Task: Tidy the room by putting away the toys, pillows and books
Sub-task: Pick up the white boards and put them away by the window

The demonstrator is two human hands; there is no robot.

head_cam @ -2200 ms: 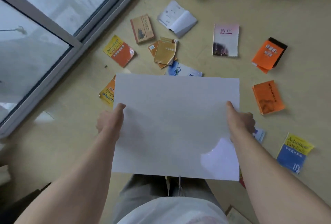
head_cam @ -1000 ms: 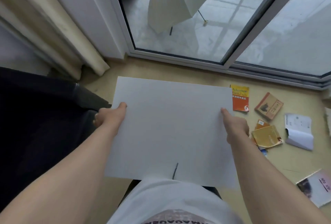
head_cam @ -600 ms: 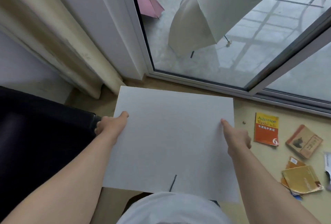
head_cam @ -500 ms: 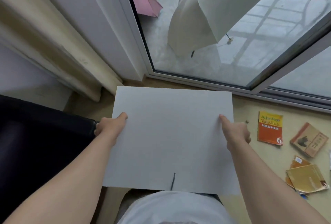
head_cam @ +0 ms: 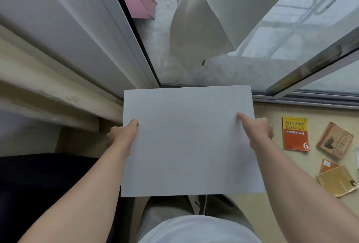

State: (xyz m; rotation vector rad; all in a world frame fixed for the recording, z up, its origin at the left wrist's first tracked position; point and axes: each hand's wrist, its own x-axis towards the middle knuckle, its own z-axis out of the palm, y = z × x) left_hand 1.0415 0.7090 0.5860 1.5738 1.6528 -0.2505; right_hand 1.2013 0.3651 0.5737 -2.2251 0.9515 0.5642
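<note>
A large flat white rectangular sheet [head_cam: 186, 141] is held level in front of the person, between both hands. The left hand [head_cam: 122, 135] grips its left edge and the right hand [head_cam: 256, 132] grips its right edge, each with the thumb on top and the fingers hidden beneath. Right of the sheet, on the pale floor, lie an orange-and-yellow paperback book [head_cam: 295, 133], a worn brown book [head_cam: 336, 140] and a gold-covered book [head_cam: 337, 183]. Beyond the sheet, behind glass, stands an open pale grey umbrella [head_cam: 223, 15].
</note>
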